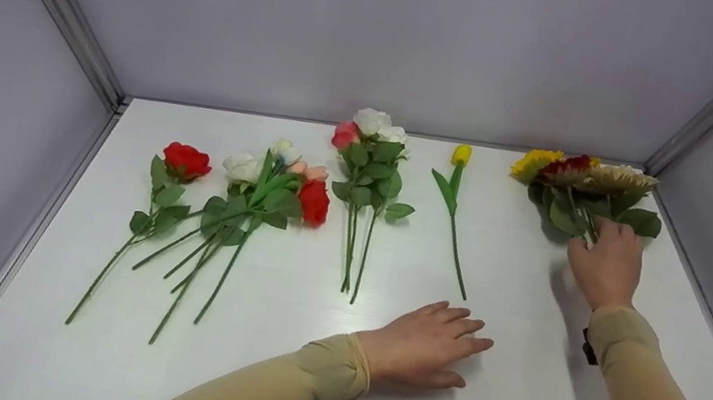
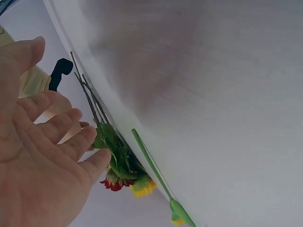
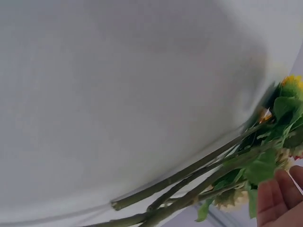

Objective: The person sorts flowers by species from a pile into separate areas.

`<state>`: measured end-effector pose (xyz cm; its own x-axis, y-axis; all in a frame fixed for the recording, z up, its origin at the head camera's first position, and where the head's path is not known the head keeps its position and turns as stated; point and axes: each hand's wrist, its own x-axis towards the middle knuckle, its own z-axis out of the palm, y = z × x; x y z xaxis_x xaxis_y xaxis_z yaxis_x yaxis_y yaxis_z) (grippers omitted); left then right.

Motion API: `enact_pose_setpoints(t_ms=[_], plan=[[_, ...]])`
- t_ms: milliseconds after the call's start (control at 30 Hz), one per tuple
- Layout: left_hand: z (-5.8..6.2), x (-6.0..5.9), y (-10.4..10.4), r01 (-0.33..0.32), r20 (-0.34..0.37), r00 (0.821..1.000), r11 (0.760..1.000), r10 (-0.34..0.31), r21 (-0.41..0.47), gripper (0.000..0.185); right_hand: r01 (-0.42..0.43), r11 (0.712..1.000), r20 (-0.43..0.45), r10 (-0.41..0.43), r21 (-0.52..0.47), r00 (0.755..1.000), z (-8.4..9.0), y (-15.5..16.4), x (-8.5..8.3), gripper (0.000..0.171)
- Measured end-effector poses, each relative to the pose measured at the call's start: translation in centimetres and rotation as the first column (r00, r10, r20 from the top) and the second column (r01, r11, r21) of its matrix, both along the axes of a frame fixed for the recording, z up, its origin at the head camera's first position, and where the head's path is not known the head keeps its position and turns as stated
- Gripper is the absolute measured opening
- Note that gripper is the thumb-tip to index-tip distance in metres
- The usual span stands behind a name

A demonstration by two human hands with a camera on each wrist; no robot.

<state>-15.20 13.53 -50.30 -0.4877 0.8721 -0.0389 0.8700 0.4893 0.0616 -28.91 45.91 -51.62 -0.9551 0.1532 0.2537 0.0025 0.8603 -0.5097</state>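
At the back right lies a bunch of mixed flowers [image 1: 587,178], yellow, dark red and cream, with green leaves. My right hand [image 1: 608,263] is at its stems, thumb and fingers beside them. In the right wrist view the fingers [image 3: 279,198] sit next to the leaves, not visibly wrapped round the thick stems [image 3: 189,175]. My left hand [image 1: 426,344] is spread, palm down, over the front middle of the table, holding nothing. Nearest to it is a single yellow tulip [image 1: 455,203], its stem pointing toward the fingers. Part of the bunch's stems is hidden behind the right hand in the head view.
Left of the tulip lies a group of white and pink roses [image 1: 370,166]. Farther left is a crossed pile of white, peach and red flowers [image 1: 253,204], then a single red rose [image 1: 186,161]. Pale walls [image 1: 386,29] enclose the white table [image 1: 267,375] at the back and sides.
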Motion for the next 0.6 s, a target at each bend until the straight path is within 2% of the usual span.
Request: enact_pose_setpoints(t_ms=[100,200,333,400,467,600], plan=[[0.5,-0.6,-1.0,-0.019,0.008,1.0,0.999,0.019,0.032,0.064,-0.035,0.998,-0.052,0.038,0.053,0.998,0.2,-1.2,0.0,0.049],[1.1,-1.4,-2.7,-0.075,0.038,0.997,0.992,0.072,0.098,0.061,-0.089,0.993,-0.085,0.096,0.078,0.992,0.6,-3.0,0.2,0.047],[1.9,-2.7,-6.5,-0.207,0.087,0.977,0.956,0.193,0.209,0.055,-0.186,0.98,-0.117,0.194,0.074,0.974,1.0,-6.1,0.5,0.048],[2.2,-3.3,-8.9,-0.288,0.093,0.957,0.925,0.273,0.248,0.052,-0.251,0.964,-0.135,0.261,0.086,0.956,1.1,-7.7,0.9,0.05],[2.4,-4.0,-11.7,-0.372,0.082,0.928,0.884,0.364,0.283,0.05,-0.317,0.941,-0.14,0.331,0.115,0.933,1.3,-9.5,1.3,0.053],[2.1,-5.2,-18.2,-0.496,-0.002,0.85,0.802,0.526,0.332,0.044,-0.44,0.883,-0.083,0.457,0.166,0.886,2.0,-13.7,2.8,0.06]])
